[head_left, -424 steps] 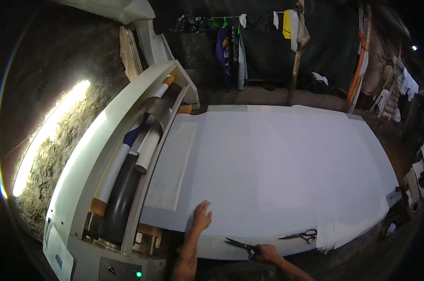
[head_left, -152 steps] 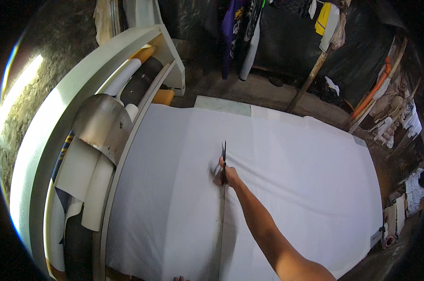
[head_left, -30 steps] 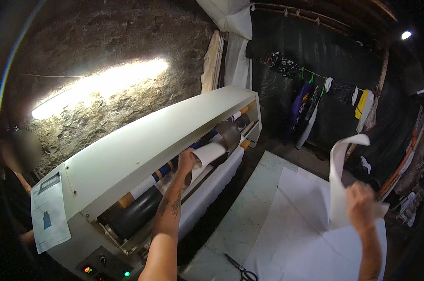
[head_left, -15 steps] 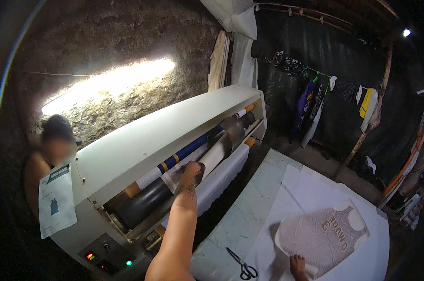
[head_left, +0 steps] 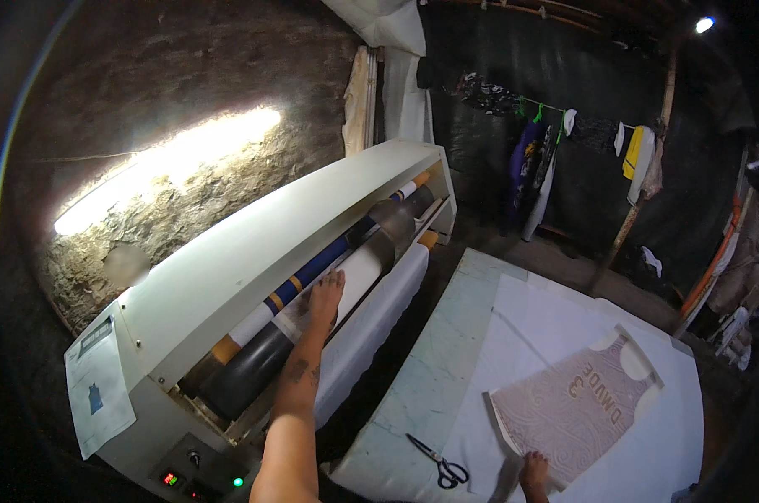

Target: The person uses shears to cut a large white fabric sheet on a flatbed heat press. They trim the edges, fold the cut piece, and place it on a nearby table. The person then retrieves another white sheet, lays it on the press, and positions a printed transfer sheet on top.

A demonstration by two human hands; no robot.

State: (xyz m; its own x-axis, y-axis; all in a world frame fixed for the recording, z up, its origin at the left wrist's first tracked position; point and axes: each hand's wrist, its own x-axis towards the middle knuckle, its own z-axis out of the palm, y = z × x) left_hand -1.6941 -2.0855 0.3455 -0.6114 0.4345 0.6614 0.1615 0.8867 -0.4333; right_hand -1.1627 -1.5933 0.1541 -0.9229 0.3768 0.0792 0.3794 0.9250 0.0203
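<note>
at far left, a printed sheet [head_left: 103, 394] hangs over the near end of a white roller machine [head_left: 270, 243]; it carries a dark header block, fine text too small to read, and a picture of a blue sleeveless top. below it, a control panel [head_left: 197, 471] shows a lit red and green readout and a green lamp. the machine's long open bay holds a blue, white and orange bar [head_left: 312, 268] above a dark roller [head_left: 249, 377]. the left hand [head_left: 325, 298] lies on a pale roll [head_left: 361, 274] in the bay, fingers extended and not clamped. pale cloth [head_left: 371, 314] drapes along the machine's front edge. a dark open gap separates the cloth from the table [head_left: 430, 369], whose left margin is a bare marbled strip. black scissors [head_left: 441, 463] lie near the boundary of that strip and a white covering [head_left: 514, 335]. the right hand [head_left: 533, 472] is at the lower edge of a jersey-shaped piece [head_left: 577, 402]; whether its fingers pinch the edge cannot be told. the piece lies on the covering, patterned mauve, with brown lettering and a numeral. white covering remains exposed around it.
</note>
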